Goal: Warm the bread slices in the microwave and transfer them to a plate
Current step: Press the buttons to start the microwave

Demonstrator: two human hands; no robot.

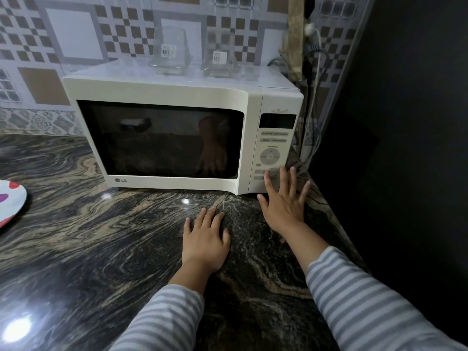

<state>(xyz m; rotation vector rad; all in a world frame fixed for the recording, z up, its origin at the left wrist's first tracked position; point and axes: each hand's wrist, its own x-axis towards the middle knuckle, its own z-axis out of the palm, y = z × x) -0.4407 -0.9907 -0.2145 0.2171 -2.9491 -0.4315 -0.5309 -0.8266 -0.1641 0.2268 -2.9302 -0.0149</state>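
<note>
A white microwave (162, 92) stands on the dark marbled counter (101, 249) with its door shut; the window is dark and no bread shows. My right hand (283, 203) is spread, its fingertips on the lower buttons of the control panel (272, 148). My left hand (205, 239) lies flat and empty on the counter in front of the microwave. At the far left edge, a white plate (12, 201) with red and purple spots is partly cut off by the frame.
Two clear glass containers (171, 50) (220, 55) stand on top of the microwave. A patterned tiled wall runs behind. Cables (315, 72) hang at the microwave's right, next to a dark wall (405, 122).
</note>
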